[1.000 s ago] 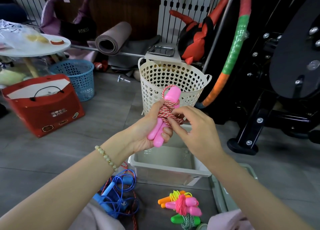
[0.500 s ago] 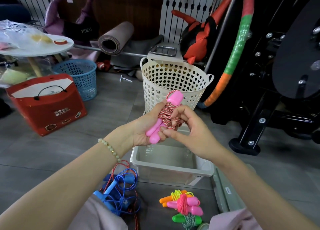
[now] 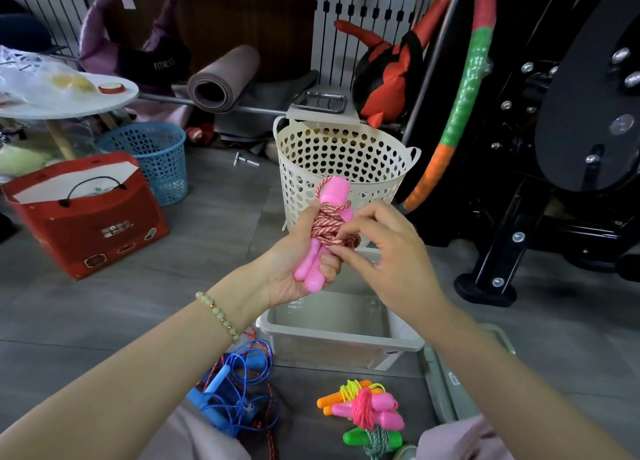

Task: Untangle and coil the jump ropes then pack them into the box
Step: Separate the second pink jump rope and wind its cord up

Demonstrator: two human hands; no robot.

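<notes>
One red case [image 3: 86, 217] and one blue basket [image 3: 156, 158] stand at the far left on the floor [image 3: 156, 303]. Nearer, under the left forearm, one blue jump rope [image 3: 235, 393] lies in a loose tangle with a red braided cord running through it. I cannot tell whether that cord is a second rope.

In the middle, one pink-handled jump rope [image 3: 334, 194] is held in the air above the open box [image 3: 346, 338]. The left grip [image 3: 298, 262] is turned palm up, fingers curled round both pink handles, which stand side by side and nearly upright. The right grip [image 3: 384, 251] comes in from the right, thumb and forefinger pinching the red-and-white cord wound round the handles.

One white basket [image 3: 363, 158] stands just behind the box. Three coiled ropes [image 3: 363, 414] lie touching before the box's near rim, with orange, pink and green handles. One grey lid [image 3: 446, 390] lies just right of the box, and a black machine foot [image 3: 485, 286] sits near the box's far right corner. Bare floor lies open left of the box.
</notes>
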